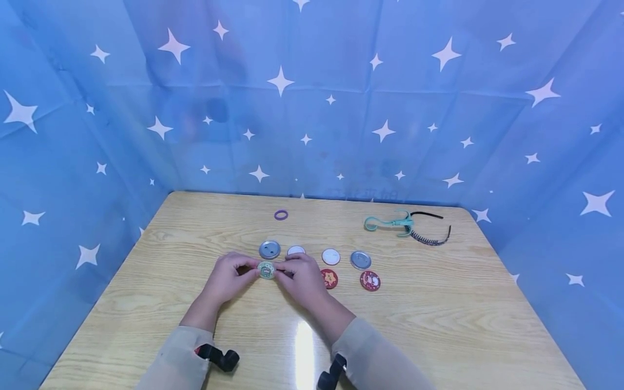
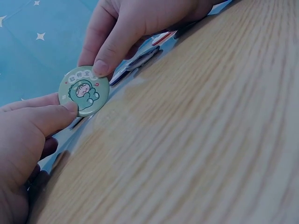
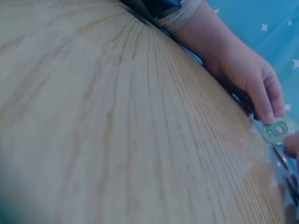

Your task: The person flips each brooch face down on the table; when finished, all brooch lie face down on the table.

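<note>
Between my two hands, a round green badge with a cartoon dinosaur figure and lettering is held just above the wooden table. My left hand pinches its left edge between thumb and fingers. The opposite edge is pinched by my right hand, its thumb on the printed face. Just behind the badge lies a grey metal badge back. A white disc is partly covered by the right hand, and so is a red badge with a yellow star.
Right of the hands lie a white disc, a grey metal disc and a red badge. Farther back are a purple ring, a teal hair piece and a dark headband. A blue starred curtain stands behind the table.
</note>
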{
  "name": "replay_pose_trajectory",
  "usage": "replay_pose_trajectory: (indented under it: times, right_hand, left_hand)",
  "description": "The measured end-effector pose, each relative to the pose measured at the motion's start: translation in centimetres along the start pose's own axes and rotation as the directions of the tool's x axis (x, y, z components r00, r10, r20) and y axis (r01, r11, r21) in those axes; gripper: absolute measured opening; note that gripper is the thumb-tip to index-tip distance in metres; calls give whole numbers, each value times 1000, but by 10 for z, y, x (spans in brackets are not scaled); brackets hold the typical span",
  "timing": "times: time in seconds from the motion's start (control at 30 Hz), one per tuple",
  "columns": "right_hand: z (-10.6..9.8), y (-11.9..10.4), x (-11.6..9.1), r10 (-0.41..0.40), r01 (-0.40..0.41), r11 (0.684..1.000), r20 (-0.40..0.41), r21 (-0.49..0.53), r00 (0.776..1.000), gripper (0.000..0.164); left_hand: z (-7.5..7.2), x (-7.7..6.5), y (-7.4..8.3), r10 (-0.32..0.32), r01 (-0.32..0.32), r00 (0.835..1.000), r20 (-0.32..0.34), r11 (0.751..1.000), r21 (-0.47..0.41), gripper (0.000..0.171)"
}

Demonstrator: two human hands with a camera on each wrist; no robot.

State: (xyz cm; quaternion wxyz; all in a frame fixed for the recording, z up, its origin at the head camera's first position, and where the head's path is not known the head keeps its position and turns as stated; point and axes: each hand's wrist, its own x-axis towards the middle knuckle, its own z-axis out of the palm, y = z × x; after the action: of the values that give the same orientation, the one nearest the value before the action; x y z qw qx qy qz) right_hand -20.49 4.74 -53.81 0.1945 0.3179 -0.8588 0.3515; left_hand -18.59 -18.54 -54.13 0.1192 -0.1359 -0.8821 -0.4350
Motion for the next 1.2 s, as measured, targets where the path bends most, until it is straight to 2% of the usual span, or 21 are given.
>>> replay_pose_trajectory:
  times: [0.2,0.37,0.5,0.9,1.03,1.2]
  right_hand:
    - [-2,-5,0,21,-21,999,-15,37,1000,18]
    - [-2,-5,-1,87,-87,996,17,30,996,18]
    - [-2,-5,-2,100,-100,994,21,30,995,17]
    - [-5,-8,-1,76,-77,996,32,47,997,14]
    - [-4,-7,-1,71,-72,997,35,31,997,13]
    - [-4,-7,-1,21,-21,1000,24,11,1000,14]
  left_hand:
    - [2,0,-1,-23,23,1000,-4,999,-26,14]
    - [3,0,-1,-14,14,1000,-4,999,-30,14]
    - [3,-1,-1,-3,3,1000,-7,1000,-27,13]
    - [2,-1,-1,1,-1,1000,-7,999,-35,13]
    - [3,-1,-3,21,-21,1000,-11,999,-24,13]
    - [4,0,-3,69,-69,997,-23,998,1,15]
